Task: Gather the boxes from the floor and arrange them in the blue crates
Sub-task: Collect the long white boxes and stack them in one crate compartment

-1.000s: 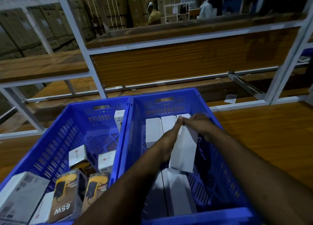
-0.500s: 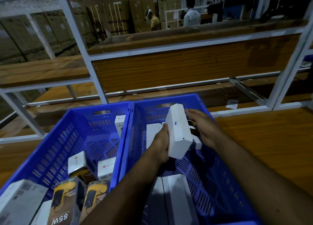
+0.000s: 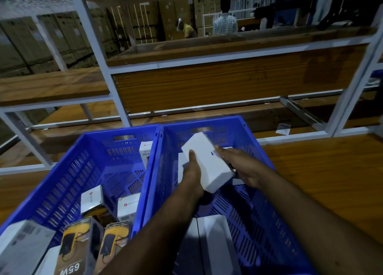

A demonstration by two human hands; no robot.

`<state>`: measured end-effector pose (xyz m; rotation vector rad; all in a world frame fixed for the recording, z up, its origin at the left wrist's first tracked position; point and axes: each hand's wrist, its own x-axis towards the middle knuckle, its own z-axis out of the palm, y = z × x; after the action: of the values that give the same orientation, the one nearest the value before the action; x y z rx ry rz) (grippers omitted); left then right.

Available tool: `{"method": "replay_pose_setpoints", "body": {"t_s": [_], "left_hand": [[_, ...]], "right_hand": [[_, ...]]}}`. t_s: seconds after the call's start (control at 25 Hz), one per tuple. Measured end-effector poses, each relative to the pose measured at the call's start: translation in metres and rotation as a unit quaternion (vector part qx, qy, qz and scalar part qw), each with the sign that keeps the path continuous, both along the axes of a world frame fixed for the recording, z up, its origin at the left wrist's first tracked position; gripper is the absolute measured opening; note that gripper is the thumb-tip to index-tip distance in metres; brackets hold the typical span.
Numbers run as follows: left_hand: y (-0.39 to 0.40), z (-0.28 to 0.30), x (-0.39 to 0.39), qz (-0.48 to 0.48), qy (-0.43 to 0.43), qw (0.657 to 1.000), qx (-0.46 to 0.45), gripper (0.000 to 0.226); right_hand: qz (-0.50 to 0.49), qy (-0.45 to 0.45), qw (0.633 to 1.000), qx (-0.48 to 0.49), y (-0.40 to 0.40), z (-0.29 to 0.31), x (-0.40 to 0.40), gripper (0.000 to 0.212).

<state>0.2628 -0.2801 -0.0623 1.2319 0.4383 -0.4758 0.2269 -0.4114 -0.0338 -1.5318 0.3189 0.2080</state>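
gripping white box (image 3: 207,162) both hands, long axis tilted, far end up-left.

Wooden floor (image 3: 310,171) carries two blue crates side by side, walls touching: left crate (image 3: 68,177), right crate (image 3: 257,150). White metal rack (image 3: 116,88) stands on floor just behind crates, wooden shelves (image 3: 51,86) set in frame. Small white card (image 3: 283,129) lies on low wooden board inside rack, right of crates, apart from them.
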Motion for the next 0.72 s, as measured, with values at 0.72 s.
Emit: {"method": "replay_pose_setpoints", "body": {"t_s": [0.72], "left_hand": [[-0.016, -0.018, -0.011, -0.188, -0.012, 0.979, 0.077, 0.022]], "right_hand": [[-0.241, 0.133, 0.941, 0.196, 0.005, -0.081, 0.026, 0.035]]}}
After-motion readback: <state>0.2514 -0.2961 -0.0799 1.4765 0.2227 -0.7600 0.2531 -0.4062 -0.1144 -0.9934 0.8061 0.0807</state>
